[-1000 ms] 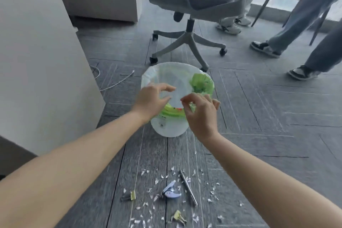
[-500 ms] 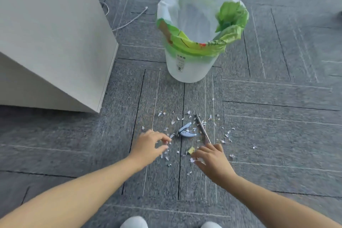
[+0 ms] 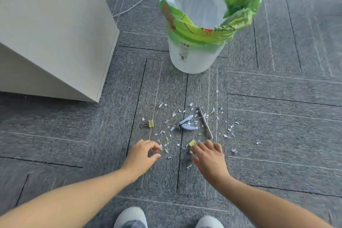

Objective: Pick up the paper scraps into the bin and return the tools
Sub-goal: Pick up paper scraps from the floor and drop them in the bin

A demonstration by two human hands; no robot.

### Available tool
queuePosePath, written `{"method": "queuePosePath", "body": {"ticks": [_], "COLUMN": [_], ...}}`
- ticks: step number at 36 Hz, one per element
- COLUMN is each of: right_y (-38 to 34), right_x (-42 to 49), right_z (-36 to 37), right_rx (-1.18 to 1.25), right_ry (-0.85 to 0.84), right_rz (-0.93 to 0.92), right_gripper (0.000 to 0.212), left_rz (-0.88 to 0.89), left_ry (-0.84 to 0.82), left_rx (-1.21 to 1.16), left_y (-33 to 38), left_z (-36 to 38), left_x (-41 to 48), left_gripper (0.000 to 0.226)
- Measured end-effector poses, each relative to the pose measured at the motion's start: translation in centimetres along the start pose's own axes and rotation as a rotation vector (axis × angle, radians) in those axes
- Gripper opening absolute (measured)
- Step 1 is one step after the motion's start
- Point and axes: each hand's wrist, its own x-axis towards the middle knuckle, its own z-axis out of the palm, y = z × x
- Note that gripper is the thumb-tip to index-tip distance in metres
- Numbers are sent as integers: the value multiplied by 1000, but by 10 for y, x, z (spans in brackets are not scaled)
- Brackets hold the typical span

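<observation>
Grey carpet [image 3: 277,116] fills the head view, and the mess lies in the middle of it. Little white paper scraps [image 3: 174,114] are scattered there, with some right by the hands.

The tools lie among the scraps. One yellow clip [image 3: 149,123] sits on the left side of the mess. A second yellow clip [image 3: 192,142] sits nearer, just beside the right hand. A white and blue tool [image 3: 187,125] lies in the middle. A thin metal stick [image 3: 205,123] lies just to its right.

The bin [image 3: 192,59] stands far from the hands, past the mess. It is upright, with a white and green bag folded over its rim, so scraps can drop straight in.

The left hand [image 3: 142,155] is low over the near scraps. Its fingers are curled and its thumb is close to the first finger, like a pinch getting ready. The picture is blurry there, so I cannot tell if it has a scrap.

The right hand [image 3: 209,157] reaches down with its fingers spread and fairly straight. I see nothing in it. Its fingertips are beside the near yellow clip and some scraps.

I think both hands are low because the scraps are tiny and flat. Most of the job looks not yet done.

A big pale cabinet [image 3: 55,33] stands on the left. A cable [image 3: 129,8] lies far behind it. Two shoes [image 3: 131,217] show at the near edge.
</observation>
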Motion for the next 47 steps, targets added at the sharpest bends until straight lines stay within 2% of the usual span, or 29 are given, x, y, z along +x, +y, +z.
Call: {"method": "queuePosePath", "body": {"ticks": [3, 7, 12, 17, 21, 27, 34, 42, 47], "right_y": [-2, -3, -6, -21, -43, -62, -73, -81, -86], "right_x": [4, 10, 11, 16, 30, 53, 69, 69, 69], "right_z": [-2, -3, -3, -9, -15, -21, -12, 1, 1], "right_rx": [10, -3, 12, 44, 159, 224, 230, 201, 191], "right_ry": [28, 23, -2, -21, -5, 9, -52, -97, -89], "right_rz": [-4, -23, -34, -72, -81, -105, -102, -104, -87], "right_gripper": [25, 6, 3, 7, 11, 14, 12, 22, 17], "left_rz": [-45, -146, -175, -99, -50, -49, -37, -66, -67], "left_ry": [68, 140, 139, 106, 68, 66, 70, 107, 124], "left_rx": [-10, -12, -3, 38, 111, 138, 216, 155, 142], "left_y": [-1, -5, -10, -10, -9, -10, -11, -26, -32], "left_z": [-1, -5, -8, -7, -6, -7, -4, -8, -10], "left_x": [2, 9, 15, 15, 17, 24, 21, 9, 2], "left_gripper": [25, 39, 28, 24, 11, 8, 9, 6, 5]}}
